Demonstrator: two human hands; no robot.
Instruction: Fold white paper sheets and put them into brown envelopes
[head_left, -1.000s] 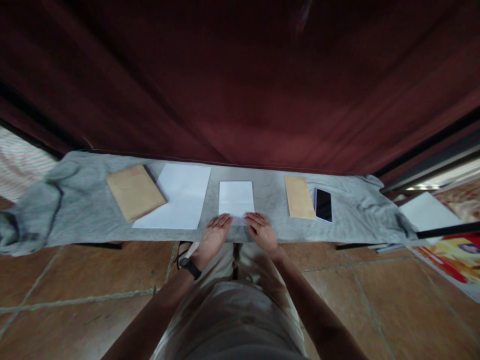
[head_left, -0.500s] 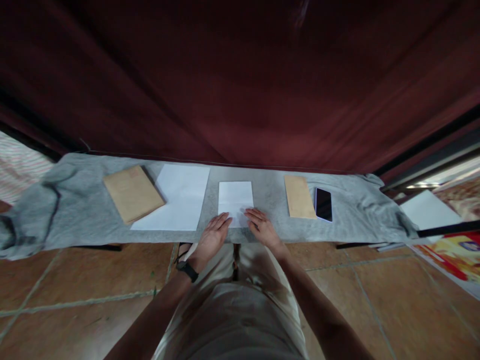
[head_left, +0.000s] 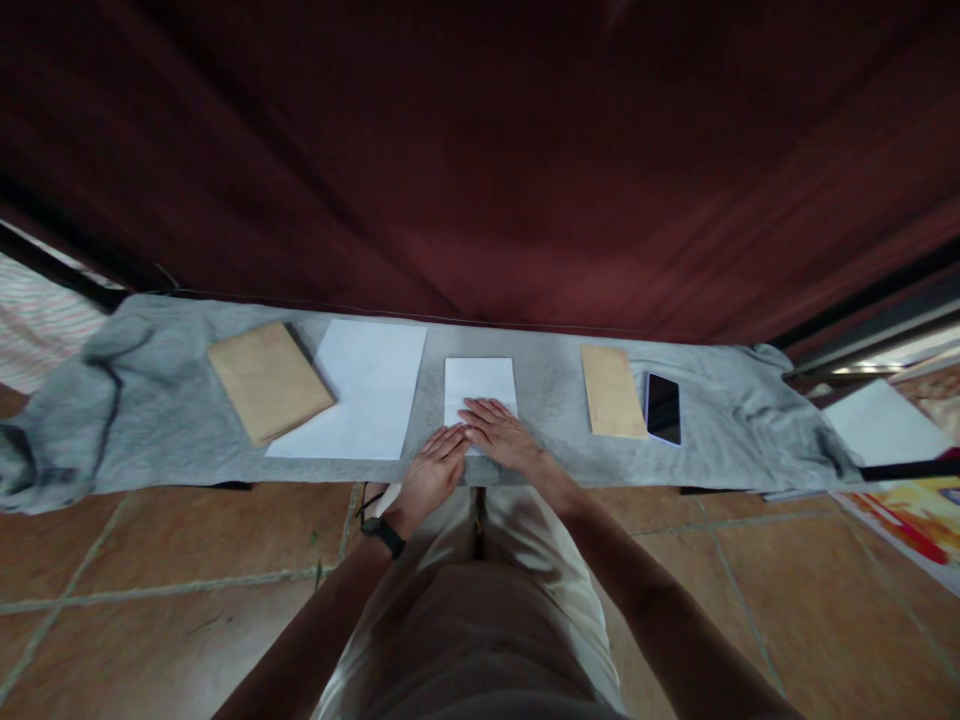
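A small rectangle of white paper (head_left: 480,378), seemingly folded, lies in front of me on a grey cloth. My left hand (head_left: 435,465) rests at its lower left corner, fingers stretched out. Across the paper's lower half lies my right hand (head_left: 499,432), flat, its fingertips reaching left to those of the left hand. The lower edge of the paper is mostly hidden under the hands. Neither hand grips anything. To the left are larger white sheets (head_left: 375,390), partly covered by a stack of brown envelopes (head_left: 268,382).
The grey cloth (head_left: 544,390) covers a long narrow surface against a dark red curtain (head_left: 480,200). On the right lie a single brown envelope (head_left: 613,392) and a phone (head_left: 664,410). Beyond the right end are a white panel (head_left: 885,425) and a colourful printed box (head_left: 911,520).
My right hand has slid left over the paper, and its fingertips now meet the left hand. The left hand has stayed near the lower left corner. The view has shifted slightly.
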